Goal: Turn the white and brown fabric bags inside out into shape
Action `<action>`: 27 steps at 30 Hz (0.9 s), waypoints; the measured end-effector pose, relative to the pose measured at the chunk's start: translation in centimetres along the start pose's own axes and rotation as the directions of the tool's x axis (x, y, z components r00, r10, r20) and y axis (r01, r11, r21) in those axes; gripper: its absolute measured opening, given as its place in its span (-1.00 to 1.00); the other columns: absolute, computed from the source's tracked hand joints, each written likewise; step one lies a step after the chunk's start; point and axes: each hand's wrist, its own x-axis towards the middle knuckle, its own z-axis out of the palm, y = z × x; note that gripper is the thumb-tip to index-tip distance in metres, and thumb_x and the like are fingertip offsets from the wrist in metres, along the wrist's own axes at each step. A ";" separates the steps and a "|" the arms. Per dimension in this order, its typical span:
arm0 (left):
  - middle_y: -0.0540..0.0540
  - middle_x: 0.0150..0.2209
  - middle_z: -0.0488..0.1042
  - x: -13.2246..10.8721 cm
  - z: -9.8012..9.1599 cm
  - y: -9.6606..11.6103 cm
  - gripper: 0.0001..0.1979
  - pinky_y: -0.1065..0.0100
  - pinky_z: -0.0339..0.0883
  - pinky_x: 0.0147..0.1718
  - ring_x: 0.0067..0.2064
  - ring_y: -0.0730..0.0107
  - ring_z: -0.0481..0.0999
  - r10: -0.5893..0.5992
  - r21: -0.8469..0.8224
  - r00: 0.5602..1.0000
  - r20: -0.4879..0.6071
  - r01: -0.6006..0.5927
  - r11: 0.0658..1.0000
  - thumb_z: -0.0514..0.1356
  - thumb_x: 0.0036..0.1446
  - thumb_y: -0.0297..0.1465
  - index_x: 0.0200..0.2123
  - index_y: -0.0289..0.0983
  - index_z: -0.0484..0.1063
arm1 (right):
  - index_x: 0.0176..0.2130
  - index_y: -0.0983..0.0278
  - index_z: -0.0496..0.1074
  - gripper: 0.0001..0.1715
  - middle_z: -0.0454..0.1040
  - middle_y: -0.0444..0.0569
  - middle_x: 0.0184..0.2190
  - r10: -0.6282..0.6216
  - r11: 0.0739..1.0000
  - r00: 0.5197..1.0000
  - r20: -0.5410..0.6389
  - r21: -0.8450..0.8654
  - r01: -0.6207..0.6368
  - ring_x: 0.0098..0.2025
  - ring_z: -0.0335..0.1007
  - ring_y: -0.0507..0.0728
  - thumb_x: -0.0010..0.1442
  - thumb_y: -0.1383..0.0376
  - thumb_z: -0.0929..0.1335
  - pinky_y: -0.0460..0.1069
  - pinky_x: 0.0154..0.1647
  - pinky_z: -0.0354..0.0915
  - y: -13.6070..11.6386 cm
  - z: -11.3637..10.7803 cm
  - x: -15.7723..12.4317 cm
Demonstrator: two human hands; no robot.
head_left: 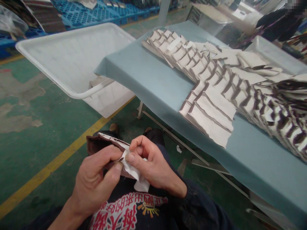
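One brown and white fabric piece [94,145] is held low in front of the body, beside the near edge of the counter. The left hand [94,175] has its grip pinched on the piece's edge, thumb against curled forefinger; the right hand [152,163] pinches the loose white layer just beside it, thumb and fingertip pressed together. Below the hands, a dark garment front [129,207] carries red-and-white lettering and a yellow sun.

Ahead and to the left stands a large white plastic tub [72,54] with a rounded rim; in its near corner lies something beige and brown, perhaps more fabric, though the rim and counter cover hide much of it. Beyond the counter at right is a translucent bin [275,54], its contents too unclear to tell.

The counter [134,70] is spread with a light-blue cover that hangs over its edge. Along it run long overlapping rows of white pieces with brown edges [208,67], and a small stack [211,111] lies nearer the edge, touching the row. Underneath are metal legs and the green floor [64,124], crossed by a yellow line [72,151]. Blue plastic pallets [91,16] lie at the back.
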 end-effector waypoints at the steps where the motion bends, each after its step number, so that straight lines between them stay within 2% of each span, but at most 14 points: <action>1: 0.18 -0.40 0.61 -0.2 0.1 -0.2 -0.76 0.53 0.38 -0.43 -0.46 0.51 0.56 0.026 0.016 1.000 -0.005 -0.026 1.000 0.21 0.41 -0.51 -0.27 -0.12 0.61 | -0.08 0.13 0.41 -0.20 0.37 -0.38 -0.49 0.049 0.997 0.998 0.037 0.053 -0.050 -0.52 0.14 -0.03 0.19 -0.22 0.79 -0.11 -0.50 0.12 0.0 -0.2 0.1; 3: 0.18 -0.39 0.59 -0.5 0.3 -0.4 -0.74 0.51 0.35 -0.42 -0.43 0.50 0.56 0.061 0.029 0.998 -0.009 -0.061 0.998 0.18 0.43 -0.54 -0.27 -0.12 0.56 | -0.08 0.12 0.41 -0.14 0.38 -0.38 -0.50 0.133 0.981 0.984 0.123 0.123 -0.148 -0.53 0.14 -0.03 0.09 -0.20 0.84 -0.11 -0.51 0.11 0.1 -0.6 0.5; 5: 0.18 -0.42 0.55 -0.6 0.6 -0.5 -0.73 0.49 0.31 -0.44 -0.45 0.50 0.53 0.060 0.031 0.998 0.005 -0.060 0.998 0.15 0.41 -0.56 -0.30 -0.13 0.51 | -0.11 0.13 0.42 -0.12 0.41 -0.35 -0.48 0.164 0.967 0.969 0.183 0.165 -0.195 -0.51 0.19 -0.02 0.03 -0.20 0.86 -0.12 -0.49 0.14 0.6 -0.9 1.0; 7: 0.17 -0.46 0.50 -0.4 0.9 -0.4 -0.72 0.46 0.27 -0.47 -0.50 0.50 0.46 0.041 0.031 0.999 -0.002 -0.041 0.999 0.13 0.38 -0.57 -0.35 -0.15 0.48 | -0.15 0.14 0.42 -0.10 0.42 -0.32 -0.45 0.152 0.957 0.967 0.206 0.213 -0.195 -0.47 0.23 -0.02 -0.01 -0.24 0.86 -0.12 -0.44 0.18 1.3 -0.9 1.5; 10: 0.15 -0.51 0.43 0.2 1.1 -0.1 -0.71 0.43 0.19 -0.52 -0.54 0.50 0.38 0.014 -0.007 0.999 -0.035 -0.015 1.000 0.13 0.38 -0.53 -0.41 -0.17 0.48 | -0.17 0.14 0.39 -0.05 0.39 -0.32 -0.44 0.128 0.945 0.971 0.200 0.272 -0.180 -0.48 0.18 -0.04 0.00 -0.34 0.83 -0.12 -0.43 0.16 2.4 -0.5 1.8; 14: 0.11 -0.56 0.38 1.1 0.8 0.0 -0.73 0.39 0.13 -0.56 -0.56 0.45 0.35 -0.124 -0.137 0.991 0.049 0.129 0.982 0.17 0.30 -0.43 -0.48 -0.17 0.47 | -0.18 0.14 0.35 -0.06 0.34 -0.33 -0.44 0.077 0.949 0.981 0.180 0.287 -0.128 -0.49 0.10 -0.05 0.06 -0.37 0.79 -0.11 -0.44 0.10 3.0 -0.2 1.7; 18: 0.08 -0.59 0.38 1.8 0.3 -0.1 -0.76 0.38 0.15 -0.61 -0.58 0.40 0.30 -0.277 -0.213 0.945 0.173 0.311 0.926 0.17 0.21 -0.36 -0.52 -0.16 0.44 | -0.22 0.13 0.32 -0.14 0.32 -0.36 -0.49 -0.005 0.978 0.979 0.206 0.203 -0.038 -0.49 0.13 -0.03 0.17 -0.28 0.78 -0.10 -0.41 0.14 2.3 -0.7 1.5; 22: 0.02 -0.55 0.53 2.3 0.0 -0.6 -0.74 0.40 0.17 -0.60 -0.56 0.39 0.33 -0.340 -0.214 0.888 0.309 0.414 0.885 0.20 0.20 -0.30 -0.48 -0.20 0.61 | -0.23 0.13 0.35 -0.21 0.38 -0.35 -0.52 -0.059 0.998 0.975 0.214 0.046 0.051 -0.49 0.19 -0.01 0.29 -0.31 0.71 -0.08 -0.41 0.18 1.2 -1.9 2.0; 25: 0.02 -0.52 0.54 2.7 -0.4 -0.9 -0.76 0.41 0.16 -0.58 -0.53 0.38 0.34 -0.316 -0.199 0.903 0.292 0.380 0.903 0.23 0.22 -0.30 -0.45 -0.19 0.62 | -0.26 0.15 0.40 -0.23 0.42 -0.31 -0.54 -0.074 0.992 0.970 0.230 -0.083 0.096 -0.50 0.23 0.00 0.34 -0.35 0.66 -0.07 -0.41 0.19 0.7 -3.0 2.9; 27: 0.04 -0.52 0.50 3.1 -0.9 -0.8 -0.77 0.42 0.16 -0.57 -0.52 0.38 0.32 -0.290 -0.189 0.920 0.265 0.344 0.920 0.25 0.26 -0.30 -0.44 -0.18 0.59 | -0.26 0.17 0.45 -0.30 0.45 -0.27 -0.52 -0.124 0.972 0.977 0.175 -0.177 0.155 -0.48 0.27 0.02 0.41 -0.32 0.62 -0.05 -0.39 0.23 0.4 -3.8 3.3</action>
